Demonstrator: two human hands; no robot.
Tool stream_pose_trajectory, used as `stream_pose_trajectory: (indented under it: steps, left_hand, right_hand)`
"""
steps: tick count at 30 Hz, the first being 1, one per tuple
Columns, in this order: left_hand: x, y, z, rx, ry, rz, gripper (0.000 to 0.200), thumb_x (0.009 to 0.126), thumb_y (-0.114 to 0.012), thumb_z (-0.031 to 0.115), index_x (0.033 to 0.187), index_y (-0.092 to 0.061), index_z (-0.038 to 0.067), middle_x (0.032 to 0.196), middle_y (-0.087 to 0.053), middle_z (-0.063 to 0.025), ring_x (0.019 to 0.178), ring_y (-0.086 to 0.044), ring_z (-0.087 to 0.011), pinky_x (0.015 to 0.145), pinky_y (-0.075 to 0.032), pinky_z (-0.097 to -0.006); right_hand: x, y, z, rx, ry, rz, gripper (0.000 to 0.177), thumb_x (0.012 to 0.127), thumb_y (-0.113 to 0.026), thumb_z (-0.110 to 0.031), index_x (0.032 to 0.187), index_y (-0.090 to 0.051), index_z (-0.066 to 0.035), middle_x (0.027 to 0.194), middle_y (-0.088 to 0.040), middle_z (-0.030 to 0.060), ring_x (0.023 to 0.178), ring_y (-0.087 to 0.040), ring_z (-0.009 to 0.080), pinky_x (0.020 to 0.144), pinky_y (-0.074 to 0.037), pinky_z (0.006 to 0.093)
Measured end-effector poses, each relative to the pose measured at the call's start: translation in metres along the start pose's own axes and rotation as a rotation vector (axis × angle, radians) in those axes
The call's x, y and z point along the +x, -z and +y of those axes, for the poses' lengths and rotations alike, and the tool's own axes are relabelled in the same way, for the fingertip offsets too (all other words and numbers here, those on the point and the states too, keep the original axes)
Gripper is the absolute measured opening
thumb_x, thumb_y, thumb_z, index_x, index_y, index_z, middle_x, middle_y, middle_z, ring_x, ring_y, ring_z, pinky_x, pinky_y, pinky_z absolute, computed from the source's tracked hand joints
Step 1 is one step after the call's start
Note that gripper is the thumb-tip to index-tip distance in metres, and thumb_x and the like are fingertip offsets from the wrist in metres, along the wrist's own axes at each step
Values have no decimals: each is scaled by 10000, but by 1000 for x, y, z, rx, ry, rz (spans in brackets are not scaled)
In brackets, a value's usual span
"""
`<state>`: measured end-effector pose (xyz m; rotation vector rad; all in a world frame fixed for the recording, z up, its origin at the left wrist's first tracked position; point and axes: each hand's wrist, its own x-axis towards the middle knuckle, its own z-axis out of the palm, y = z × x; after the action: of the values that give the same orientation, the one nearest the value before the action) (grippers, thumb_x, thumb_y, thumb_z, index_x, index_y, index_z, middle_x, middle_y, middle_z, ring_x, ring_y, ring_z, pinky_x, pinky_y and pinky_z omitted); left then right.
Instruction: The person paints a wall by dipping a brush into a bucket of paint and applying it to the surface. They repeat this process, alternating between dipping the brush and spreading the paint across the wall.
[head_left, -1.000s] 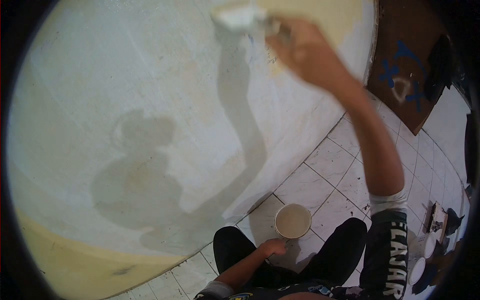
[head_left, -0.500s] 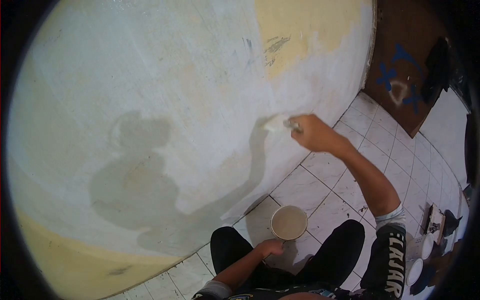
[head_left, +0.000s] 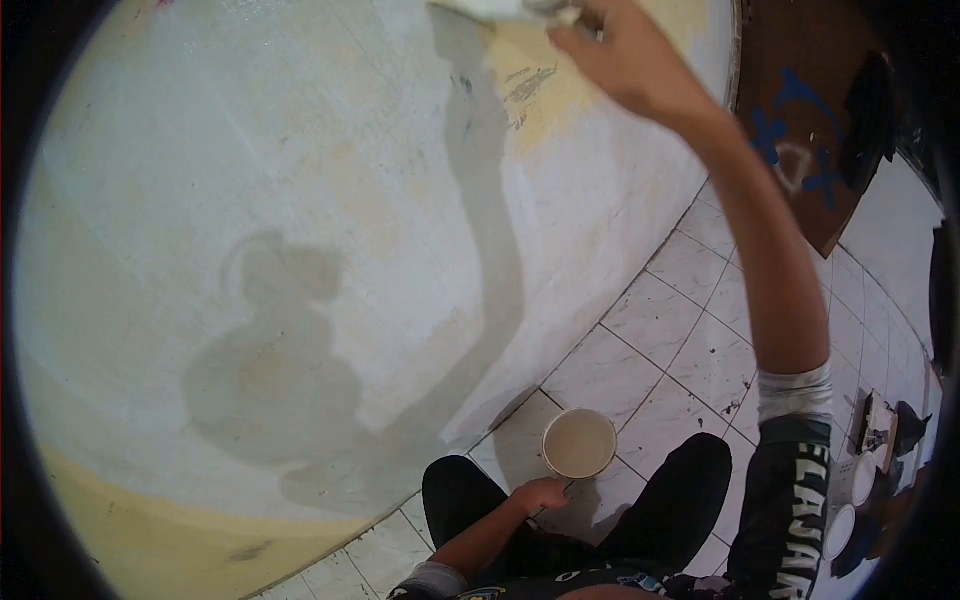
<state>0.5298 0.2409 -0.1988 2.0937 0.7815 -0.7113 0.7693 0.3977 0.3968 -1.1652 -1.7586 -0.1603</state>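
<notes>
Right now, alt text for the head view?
The right hand holds a brush to the whitewashed wall, high up by a yellow patch. The left hand sits beside a cup of pale paint on the tiled floor.

My right hand (head_left: 625, 60) is up at the top of the wall (head_left: 250, 180) again with the brush (head_left: 495, 10), after dipping low near the floor tiles half a second ago. My arm's shadow (head_left: 480, 200) stretches tall up the wall once more.
</notes>
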Motion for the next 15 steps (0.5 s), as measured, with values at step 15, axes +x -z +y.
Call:
stream_pose_trajectory:
  steps: [15]
  left_hand:
    - [10, -1, -5, -26, -57, 10, 458, 864, -518, 363, 931, -680, -60, 837, -679, -241, 756, -661, -365, 723, -499, -473]
  right_hand:
    - [-122, -52, 75, 34, -229, -537, 327, 857, -597, -100, 1159, -631, 23, 892, -658, 259, 797, -644, 347, 748, -509, 399]
